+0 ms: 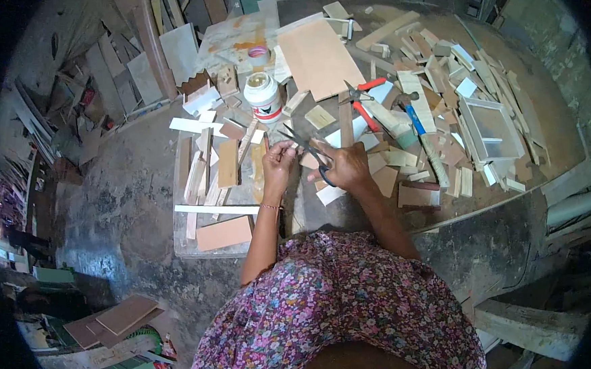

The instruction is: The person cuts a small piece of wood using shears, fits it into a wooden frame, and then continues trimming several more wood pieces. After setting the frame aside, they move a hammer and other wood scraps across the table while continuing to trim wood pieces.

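Observation:
My right hand [348, 165] is closed around a pair of scissors [303, 142] with dark handles. Their blades stand apart and point up and to the left. Just below the blades, my left hand [280, 162] is closed in a pinch. A small pale bit shows at its fingertips, too small to name. Behind my left hand stands an uncapped white jar [263, 100] with a red and black label. Beyond my right hand lie red-handled pliers [363, 101] and a hammer [418, 119] with a blue and pale handle.
Wood offcuts [228, 163] crowd the table on the left, with more piled at the right. A large tan board [322, 56] lies at the back. A small frame box [492, 129] sits to the right. Boards [124, 323] are stacked at the lower left.

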Demonstrator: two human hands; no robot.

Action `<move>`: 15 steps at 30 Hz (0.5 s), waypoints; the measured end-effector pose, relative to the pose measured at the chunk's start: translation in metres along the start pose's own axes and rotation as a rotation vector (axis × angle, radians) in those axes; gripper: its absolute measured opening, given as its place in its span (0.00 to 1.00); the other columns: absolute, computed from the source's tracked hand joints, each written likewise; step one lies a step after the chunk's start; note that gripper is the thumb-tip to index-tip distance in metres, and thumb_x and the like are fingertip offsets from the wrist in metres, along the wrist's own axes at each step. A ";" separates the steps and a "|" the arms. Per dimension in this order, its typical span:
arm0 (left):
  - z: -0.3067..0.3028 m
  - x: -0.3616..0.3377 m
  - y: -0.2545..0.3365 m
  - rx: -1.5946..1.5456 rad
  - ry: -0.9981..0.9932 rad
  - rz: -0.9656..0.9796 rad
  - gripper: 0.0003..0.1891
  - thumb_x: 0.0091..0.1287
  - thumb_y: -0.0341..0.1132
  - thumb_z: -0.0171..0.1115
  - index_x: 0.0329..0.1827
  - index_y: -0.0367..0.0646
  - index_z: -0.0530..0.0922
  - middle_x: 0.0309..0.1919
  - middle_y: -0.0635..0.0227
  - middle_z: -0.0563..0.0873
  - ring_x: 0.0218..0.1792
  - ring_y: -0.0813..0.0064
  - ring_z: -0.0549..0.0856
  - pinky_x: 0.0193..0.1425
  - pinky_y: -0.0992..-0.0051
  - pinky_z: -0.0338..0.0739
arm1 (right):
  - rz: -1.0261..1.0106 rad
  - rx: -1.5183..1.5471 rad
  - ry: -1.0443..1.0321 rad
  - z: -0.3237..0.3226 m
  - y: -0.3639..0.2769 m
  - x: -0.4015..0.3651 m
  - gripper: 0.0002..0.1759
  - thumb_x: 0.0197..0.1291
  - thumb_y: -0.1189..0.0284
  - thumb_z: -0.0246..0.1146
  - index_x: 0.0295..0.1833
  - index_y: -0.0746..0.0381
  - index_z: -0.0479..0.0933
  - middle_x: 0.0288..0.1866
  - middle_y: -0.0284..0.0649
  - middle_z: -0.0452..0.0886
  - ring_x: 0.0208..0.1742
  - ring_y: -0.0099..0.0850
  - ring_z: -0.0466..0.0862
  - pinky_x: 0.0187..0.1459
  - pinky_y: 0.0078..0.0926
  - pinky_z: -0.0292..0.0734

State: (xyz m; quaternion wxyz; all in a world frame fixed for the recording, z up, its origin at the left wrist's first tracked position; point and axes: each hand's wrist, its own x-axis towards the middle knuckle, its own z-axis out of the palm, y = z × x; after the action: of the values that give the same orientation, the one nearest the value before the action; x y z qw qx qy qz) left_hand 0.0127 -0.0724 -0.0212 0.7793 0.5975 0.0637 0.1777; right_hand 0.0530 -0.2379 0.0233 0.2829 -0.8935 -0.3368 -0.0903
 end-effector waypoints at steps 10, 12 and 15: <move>0.002 0.005 0.003 -0.025 -0.027 0.063 0.06 0.60 0.25 0.56 0.40 0.34 0.75 0.33 0.69 0.80 0.35 0.80 0.79 0.42 0.82 0.73 | -0.102 0.064 0.096 -0.002 0.004 0.003 0.44 0.27 0.45 0.70 0.53 0.56 0.73 0.27 0.47 0.80 0.30 0.43 0.80 0.37 0.38 0.71; 0.002 0.003 0.003 0.023 -0.014 0.064 0.06 0.60 0.25 0.56 0.39 0.34 0.75 0.33 0.69 0.80 0.35 0.80 0.79 0.42 0.82 0.73 | -0.077 0.031 0.053 -0.011 -0.002 0.001 0.43 0.27 0.45 0.70 0.53 0.55 0.74 0.25 0.47 0.80 0.30 0.43 0.80 0.36 0.37 0.72; 0.003 0.001 -0.002 0.073 -0.013 0.110 0.06 0.60 0.26 0.55 0.39 0.36 0.75 0.30 0.71 0.80 0.29 0.84 0.75 0.34 0.84 0.68 | 0.070 -0.035 -0.091 -0.011 -0.003 0.001 0.42 0.27 0.45 0.70 0.52 0.52 0.74 0.25 0.48 0.79 0.30 0.44 0.80 0.37 0.38 0.71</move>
State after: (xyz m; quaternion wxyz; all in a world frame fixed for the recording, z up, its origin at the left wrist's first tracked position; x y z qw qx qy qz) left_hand 0.0150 -0.0751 -0.0223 0.7463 0.6294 0.0321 0.2141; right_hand 0.0527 -0.2417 0.0337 0.2547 -0.9127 -0.3162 -0.0453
